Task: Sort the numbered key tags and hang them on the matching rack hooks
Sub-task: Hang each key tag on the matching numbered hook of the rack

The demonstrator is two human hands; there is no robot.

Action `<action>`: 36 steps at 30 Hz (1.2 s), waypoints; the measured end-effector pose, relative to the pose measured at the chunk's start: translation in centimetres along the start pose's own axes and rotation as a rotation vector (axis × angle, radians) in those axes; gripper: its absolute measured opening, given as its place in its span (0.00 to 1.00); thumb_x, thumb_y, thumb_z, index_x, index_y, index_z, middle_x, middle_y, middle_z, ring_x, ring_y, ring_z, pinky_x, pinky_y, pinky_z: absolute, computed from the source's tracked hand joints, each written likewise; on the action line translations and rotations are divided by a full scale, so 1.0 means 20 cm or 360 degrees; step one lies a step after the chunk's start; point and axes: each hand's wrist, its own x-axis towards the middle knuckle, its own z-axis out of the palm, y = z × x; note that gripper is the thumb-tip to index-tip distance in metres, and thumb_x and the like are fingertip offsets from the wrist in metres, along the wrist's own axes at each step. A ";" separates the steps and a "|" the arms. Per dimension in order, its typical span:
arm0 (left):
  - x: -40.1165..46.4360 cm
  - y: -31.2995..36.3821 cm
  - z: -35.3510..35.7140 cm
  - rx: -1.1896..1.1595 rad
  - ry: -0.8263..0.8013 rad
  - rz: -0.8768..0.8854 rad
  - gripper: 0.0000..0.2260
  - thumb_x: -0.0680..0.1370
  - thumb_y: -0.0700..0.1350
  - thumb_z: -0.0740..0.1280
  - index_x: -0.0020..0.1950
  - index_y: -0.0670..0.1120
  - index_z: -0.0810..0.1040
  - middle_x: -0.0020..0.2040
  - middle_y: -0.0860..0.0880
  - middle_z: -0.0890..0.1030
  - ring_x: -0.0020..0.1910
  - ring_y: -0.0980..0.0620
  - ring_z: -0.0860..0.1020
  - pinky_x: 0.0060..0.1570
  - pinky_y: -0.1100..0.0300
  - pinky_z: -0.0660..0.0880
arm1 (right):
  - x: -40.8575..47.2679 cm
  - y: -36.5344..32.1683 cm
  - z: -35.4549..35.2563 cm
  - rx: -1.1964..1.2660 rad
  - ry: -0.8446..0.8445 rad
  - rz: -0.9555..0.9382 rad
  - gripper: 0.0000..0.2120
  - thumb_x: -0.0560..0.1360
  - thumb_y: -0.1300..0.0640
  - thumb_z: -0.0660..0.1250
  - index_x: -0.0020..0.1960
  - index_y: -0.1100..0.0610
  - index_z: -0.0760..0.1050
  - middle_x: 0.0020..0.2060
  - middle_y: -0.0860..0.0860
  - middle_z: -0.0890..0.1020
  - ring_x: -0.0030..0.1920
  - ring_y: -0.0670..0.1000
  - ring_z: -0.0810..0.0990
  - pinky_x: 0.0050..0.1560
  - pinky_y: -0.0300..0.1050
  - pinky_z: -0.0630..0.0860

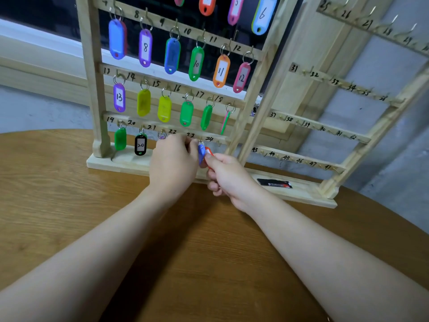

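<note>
Pinching red tag in right grip, left grip curled by blue tag

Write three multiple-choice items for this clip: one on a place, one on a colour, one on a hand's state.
1. Where does the black packet lie?
A. on the right rack's base
B. on the table in front of the racks
C. on hook 20

2. What colour is tag 11?
A. green
B. orange
C. purple

3. What is the right hand doing?
A. resting flat on the table
B. hanging idle and empty
C. pinching a red tag

Key:
1 A: the packet lies flat on the wooden base of the right rack.
2 B: the tag marked 11, under the 11 on the bar, has an orange rim.
3 C: thumb and forefinger close on the red tag beside the blue tag, near hook 24.
</note>
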 end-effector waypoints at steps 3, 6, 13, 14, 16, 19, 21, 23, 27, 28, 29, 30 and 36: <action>-0.01 -0.01 0.01 -0.0076 -0.0048 -0.0040 0.14 0.82 0.50 0.62 0.45 0.46 0.84 0.37 0.48 0.85 0.42 0.44 0.82 0.44 0.51 0.77 | -0.05 0.04 -0.04 -0.0089 -0.0021 0.0039 0.14 0.86 0.49 0.58 0.47 0.55 0.75 0.25 0.46 0.67 0.24 0.47 0.67 0.25 0.38 0.62; -0.04 -0.03 0.02 -0.0064 -0.0080 -0.0042 0.14 0.82 0.51 0.62 0.41 0.48 0.82 0.34 0.50 0.83 0.42 0.43 0.82 0.50 0.48 0.78 | -0.13 0.08 -0.11 -0.0216 -0.0044 0.0039 0.14 0.85 0.50 0.59 0.49 0.57 0.77 0.27 0.48 0.69 0.25 0.47 0.69 0.25 0.39 0.64; -0.17 0.02 0.06 0.0209 -0.0302 0.0224 0.09 0.80 0.50 0.65 0.43 0.50 0.81 0.36 0.50 0.81 0.41 0.42 0.80 0.36 0.55 0.68 | -0.41 0.12 -0.35 -0.0564 0.0012 -0.0032 0.15 0.85 0.52 0.60 0.48 0.59 0.80 0.29 0.49 0.69 0.26 0.46 0.68 0.27 0.37 0.66; -0.19 0.04 0.06 0.0218 -0.0375 0.0281 0.09 0.80 0.50 0.65 0.42 0.51 0.80 0.36 0.51 0.81 0.41 0.42 0.80 0.36 0.55 0.69 | -0.46 0.12 -0.39 -0.0642 0.0040 -0.0034 0.15 0.85 0.52 0.60 0.48 0.57 0.81 0.29 0.48 0.69 0.26 0.45 0.68 0.28 0.37 0.66; -0.23 0.09 0.08 0.0192 -0.0603 0.0378 0.08 0.79 0.50 0.66 0.43 0.52 0.80 0.36 0.51 0.80 0.41 0.44 0.79 0.37 0.55 0.71 | -0.58 0.13 -0.48 -0.0813 0.0082 -0.0045 0.15 0.85 0.51 0.60 0.47 0.55 0.81 0.29 0.49 0.70 0.27 0.46 0.68 0.30 0.38 0.67; -0.31 0.18 0.09 0.0094 -0.1053 0.0538 0.07 0.80 0.50 0.67 0.43 0.54 0.80 0.39 0.54 0.80 0.42 0.50 0.79 0.42 0.56 0.73 | -0.76 0.15 -0.60 -0.1004 0.0127 -0.0042 0.14 0.84 0.51 0.61 0.47 0.55 0.81 0.29 0.53 0.72 0.30 0.52 0.69 0.33 0.44 0.65; -0.38 0.25 0.09 0.0095 -0.1322 0.0688 0.06 0.80 0.51 0.67 0.44 0.55 0.80 0.40 0.57 0.80 0.42 0.55 0.78 0.44 0.58 0.74 | -0.88 0.17 -0.68 -0.1086 0.0179 0.0022 0.13 0.84 0.50 0.62 0.46 0.53 0.81 0.27 0.51 0.71 0.30 0.52 0.68 0.34 0.45 0.64; -0.46 0.31 0.10 0.0101 -0.1540 0.0822 0.05 0.80 0.52 0.67 0.48 0.57 0.82 0.41 0.61 0.79 0.42 0.61 0.77 0.48 0.59 0.76 | -1.00 0.19 -0.73 -0.1133 0.0226 0.0099 0.13 0.84 0.50 0.62 0.45 0.52 0.81 0.26 0.49 0.71 0.30 0.51 0.68 0.35 0.46 0.65; -0.63 0.39 0.12 -0.0017 -0.1883 0.0986 0.04 0.80 0.51 0.67 0.52 0.57 0.81 0.44 0.60 0.81 0.46 0.62 0.79 0.52 0.58 0.77 | -1.21 0.23 -0.80 -0.1171 0.0266 0.0246 0.11 0.82 0.46 0.64 0.45 0.47 0.81 0.32 0.54 0.79 0.37 0.58 0.77 0.44 0.55 0.76; -0.67 0.41 0.12 -0.0083 -0.1943 0.1013 0.05 0.80 0.51 0.68 0.54 0.57 0.80 0.46 0.60 0.82 0.47 0.62 0.79 0.52 0.57 0.77 | -1.26 0.25 -0.80 -0.1164 0.0258 0.0273 0.10 0.82 0.46 0.64 0.45 0.47 0.81 0.35 0.55 0.81 0.38 0.57 0.79 0.45 0.56 0.77; -0.71 0.42 0.12 -0.0136 -0.1993 0.1039 0.06 0.80 0.52 0.68 0.57 0.59 0.79 0.46 0.60 0.81 0.47 0.62 0.79 0.52 0.59 0.77 | -1.29 0.26 -0.81 -0.1152 0.0246 0.0293 0.09 0.81 0.46 0.65 0.45 0.47 0.81 0.34 0.53 0.81 0.35 0.54 0.78 0.41 0.56 0.76; -0.74 0.44 0.13 -0.0170 -0.2028 0.1058 0.08 0.81 0.53 0.67 0.60 0.59 0.78 0.45 0.60 0.81 0.47 0.62 0.78 0.51 0.61 0.75 | -1.33 0.28 -0.81 -0.1143 0.0231 0.0308 0.09 0.80 0.45 0.66 0.45 0.47 0.81 0.31 0.51 0.80 0.30 0.49 0.75 0.37 0.51 0.73; -0.84 0.45 0.18 -0.0345 -0.2027 0.1091 0.17 0.80 0.53 0.68 0.69 0.57 0.74 0.41 0.57 0.78 0.42 0.59 0.75 0.47 0.60 0.74 | -1.41 0.35 -0.73 -0.1173 0.0163 0.0396 0.10 0.74 0.41 0.73 0.50 0.45 0.79 0.32 0.49 0.81 0.30 0.42 0.75 0.36 0.41 0.72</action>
